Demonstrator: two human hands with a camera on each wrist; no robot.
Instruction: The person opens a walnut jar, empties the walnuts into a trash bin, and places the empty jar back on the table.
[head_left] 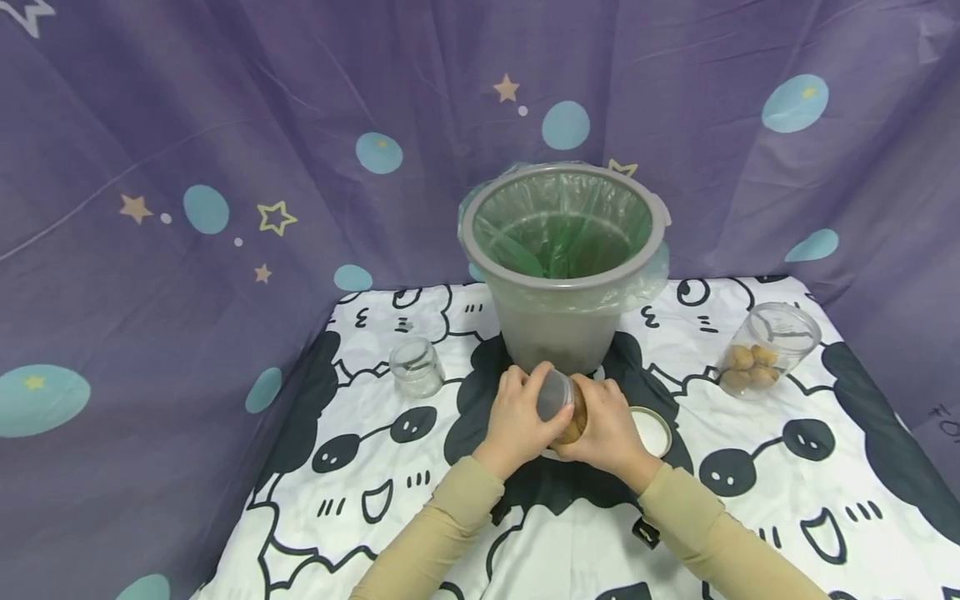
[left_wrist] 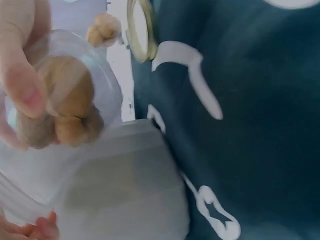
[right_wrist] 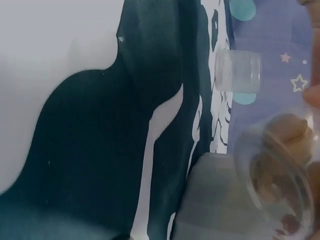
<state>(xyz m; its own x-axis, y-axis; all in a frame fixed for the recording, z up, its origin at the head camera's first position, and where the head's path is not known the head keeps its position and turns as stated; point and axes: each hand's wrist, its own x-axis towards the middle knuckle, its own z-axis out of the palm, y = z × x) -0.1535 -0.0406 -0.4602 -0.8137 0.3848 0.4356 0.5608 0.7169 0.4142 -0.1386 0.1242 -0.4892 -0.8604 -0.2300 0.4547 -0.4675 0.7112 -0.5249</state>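
Observation:
A clear jar [head_left: 555,395] with brown walnuts [head_left: 577,417] inside is held tilted between both hands, just in front of the bin. My left hand [head_left: 519,421] grips its left end, fingers curled over the side. Around the walnut-filled end curl the fingers of my right hand [head_left: 609,427]. Several walnuts [left_wrist: 68,92] show through the jar's wall in the left wrist view. Beside the right hand a round lid [head_left: 651,431] with a gold rim lies white side up on the cloth; part of it is hidden by that hand.
Behind the hands stands a grey bin [head_left: 558,333] lined with a green translucent bag [head_left: 570,242]. To the left sits a small clear glass jar [head_left: 417,367]. On the right, another clear jar [head_left: 783,329] contains several walnuts [head_left: 750,367]. A patterned cloth [head_left: 420,492] covers the table.

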